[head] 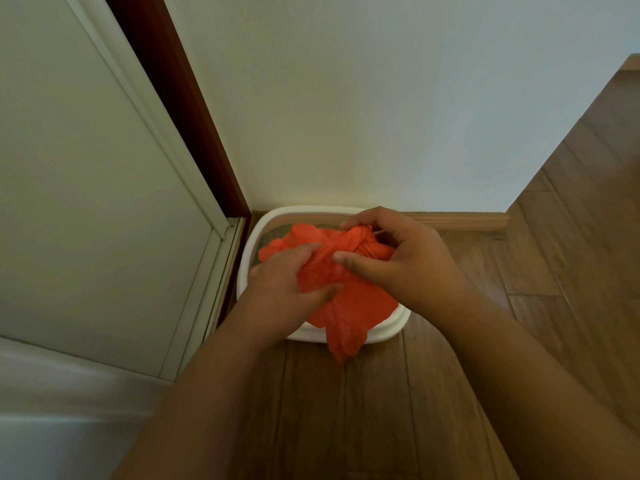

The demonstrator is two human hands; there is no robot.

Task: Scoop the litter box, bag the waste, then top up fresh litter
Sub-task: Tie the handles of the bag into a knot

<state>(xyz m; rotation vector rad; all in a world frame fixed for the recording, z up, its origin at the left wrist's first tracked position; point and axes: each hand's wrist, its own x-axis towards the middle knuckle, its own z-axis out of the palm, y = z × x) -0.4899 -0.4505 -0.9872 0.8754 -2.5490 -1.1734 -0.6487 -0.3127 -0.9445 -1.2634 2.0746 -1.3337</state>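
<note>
An orange plastic bag (349,306) hangs bunched over a white litter box (249,244) that stands on the floor in the corner. My left hand (280,285) pinches the bag's left side between thumb and fingers. My right hand (408,258) grips the twisted top of the bag, where the plastic is wound into a knot-like bundle. A strip of grey litter (277,232) shows at the box's far left; the bag and my hands hide the remainder of the inside. No scoop is in view.
The box sits against a white wall (381,116) with a wooden skirting board (467,221). A white door (86,202) and its dark red frame (180,98) stand close on the left. Wood flooring (571,237) spreads to the right and toward me.
</note>
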